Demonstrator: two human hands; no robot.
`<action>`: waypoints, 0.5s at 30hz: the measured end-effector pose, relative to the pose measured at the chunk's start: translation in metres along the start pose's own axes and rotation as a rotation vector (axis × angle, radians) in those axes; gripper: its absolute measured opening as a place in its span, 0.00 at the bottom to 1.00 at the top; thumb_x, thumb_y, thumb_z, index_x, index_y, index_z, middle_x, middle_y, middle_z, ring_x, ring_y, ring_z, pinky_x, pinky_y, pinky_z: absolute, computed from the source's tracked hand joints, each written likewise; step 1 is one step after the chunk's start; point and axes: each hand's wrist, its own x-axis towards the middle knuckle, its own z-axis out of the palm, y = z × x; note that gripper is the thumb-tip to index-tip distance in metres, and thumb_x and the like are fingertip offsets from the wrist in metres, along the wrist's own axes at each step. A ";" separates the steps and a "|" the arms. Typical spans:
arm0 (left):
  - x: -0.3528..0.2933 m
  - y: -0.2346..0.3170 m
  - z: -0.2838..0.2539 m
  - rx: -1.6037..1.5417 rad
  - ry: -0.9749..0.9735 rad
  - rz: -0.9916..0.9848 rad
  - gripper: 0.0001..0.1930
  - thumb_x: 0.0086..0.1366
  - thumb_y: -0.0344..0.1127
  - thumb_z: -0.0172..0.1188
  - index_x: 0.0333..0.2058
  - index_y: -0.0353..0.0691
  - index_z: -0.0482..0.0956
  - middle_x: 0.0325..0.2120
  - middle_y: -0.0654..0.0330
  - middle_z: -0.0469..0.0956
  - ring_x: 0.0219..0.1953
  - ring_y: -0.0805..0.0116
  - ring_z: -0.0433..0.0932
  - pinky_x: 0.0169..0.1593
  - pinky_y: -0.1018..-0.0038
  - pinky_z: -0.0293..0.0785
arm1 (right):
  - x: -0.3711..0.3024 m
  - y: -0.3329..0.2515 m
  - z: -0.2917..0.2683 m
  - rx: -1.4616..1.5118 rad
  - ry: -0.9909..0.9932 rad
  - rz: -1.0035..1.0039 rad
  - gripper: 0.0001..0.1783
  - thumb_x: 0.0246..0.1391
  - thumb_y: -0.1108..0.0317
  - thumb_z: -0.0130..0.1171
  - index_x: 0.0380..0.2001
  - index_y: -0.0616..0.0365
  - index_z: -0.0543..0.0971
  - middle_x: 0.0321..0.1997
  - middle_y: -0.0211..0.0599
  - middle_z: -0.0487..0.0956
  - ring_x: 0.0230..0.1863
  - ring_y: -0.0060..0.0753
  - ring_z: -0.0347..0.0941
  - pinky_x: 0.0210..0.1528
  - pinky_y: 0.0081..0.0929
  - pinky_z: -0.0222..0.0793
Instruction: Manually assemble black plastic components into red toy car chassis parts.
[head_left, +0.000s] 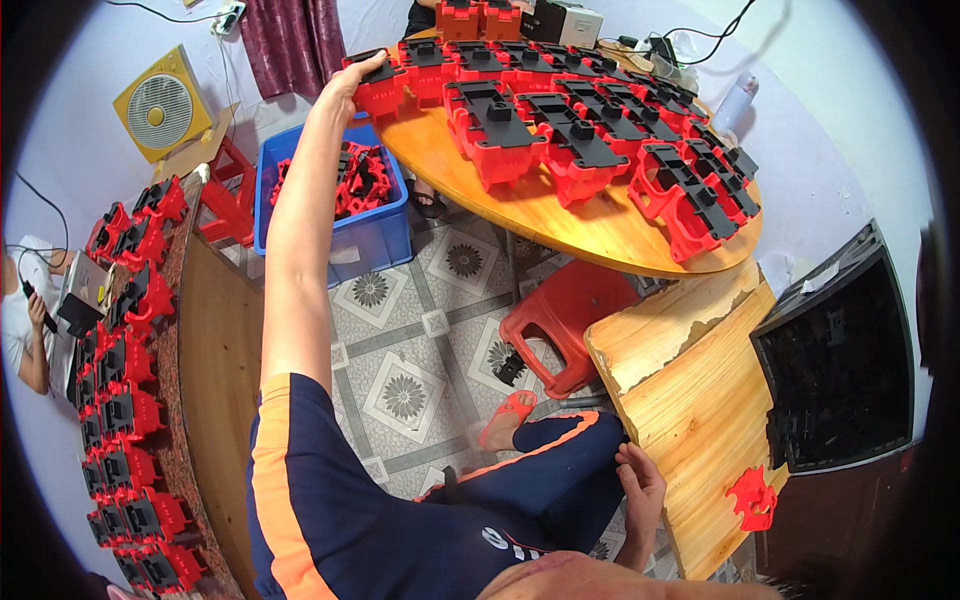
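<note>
My left arm stretches far forward to the round wooden table [450, 165]. My left hand [350, 82] grips a red plastic housing with a black top plate [382, 90] at the table's left edge, thumb over its top. Rows of similar red-and-black housings [495, 125] stand on the table to its right. Low on the right, my right hand [642, 482] rests by my knee, beside the edge of a wooden board [690, 400]. Its fingers are loosely bent and apart, with nothing visible in them. A loose red plastic piece [752, 498] lies on that board.
Below my left arm sits a blue crate [385, 235] of red and black parts. A red stool [570, 325] stands under the table. More housings line a ledge [205, 400] at left, where another person [35, 330] sits. A yellow fan [160, 105] and a black screen [840, 350] flank the space.
</note>
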 end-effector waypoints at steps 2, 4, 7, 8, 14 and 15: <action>0.009 0.003 0.001 0.015 -0.016 -0.004 0.33 0.46 0.62 0.73 0.47 0.51 0.80 0.43 0.64 0.82 0.48 0.63 0.77 0.55 0.47 0.60 | 0.000 0.004 0.003 -0.002 -0.030 -0.004 0.20 0.59 0.77 0.57 0.56 0.66 0.73 0.55 0.41 0.78 0.54 0.30 0.74 0.56 0.24 0.70; 0.023 0.009 -0.006 0.069 -0.007 -0.015 0.34 0.45 0.65 0.72 0.44 0.48 0.79 0.42 0.62 0.82 0.49 0.63 0.75 0.55 0.52 0.59 | 0.000 0.005 0.002 -0.013 -0.037 0.007 0.20 0.60 0.77 0.57 0.56 0.66 0.73 0.54 0.41 0.78 0.54 0.30 0.75 0.57 0.25 0.70; 0.029 0.009 0.003 -0.048 -0.075 -0.033 0.32 0.49 0.61 0.70 0.47 0.48 0.78 0.47 0.58 0.79 0.50 0.61 0.74 0.57 0.51 0.57 | 0.000 0.008 0.000 -0.030 -0.018 0.025 0.21 0.60 0.76 0.58 0.56 0.66 0.73 0.54 0.41 0.78 0.54 0.31 0.75 0.57 0.25 0.70; 0.031 0.010 -0.003 -0.175 -0.139 -0.051 0.31 0.50 0.60 0.69 0.48 0.47 0.77 0.49 0.57 0.78 0.51 0.60 0.74 0.58 0.51 0.56 | -0.001 0.008 -0.001 -0.038 -0.020 0.032 0.21 0.60 0.76 0.58 0.56 0.66 0.73 0.55 0.41 0.78 0.54 0.31 0.75 0.56 0.26 0.70; 0.053 -0.029 0.009 -0.318 0.108 0.326 0.37 0.57 0.50 0.69 0.60 0.37 0.65 0.51 0.50 0.73 0.53 0.56 0.73 0.50 0.53 0.72 | -0.007 0.021 -0.007 -0.117 0.015 0.020 0.21 0.59 0.75 0.58 0.56 0.65 0.73 0.54 0.43 0.78 0.53 0.32 0.75 0.56 0.26 0.71; 0.052 -0.034 0.011 -0.341 0.101 0.391 0.42 0.58 0.51 0.69 0.63 0.34 0.60 0.52 0.49 0.72 0.53 0.57 0.72 0.50 0.55 0.73 | -0.007 0.026 -0.006 -0.114 0.015 0.028 0.21 0.59 0.75 0.58 0.56 0.65 0.73 0.54 0.43 0.78 0.53 0.32 0.75 0.56 0.26 0.71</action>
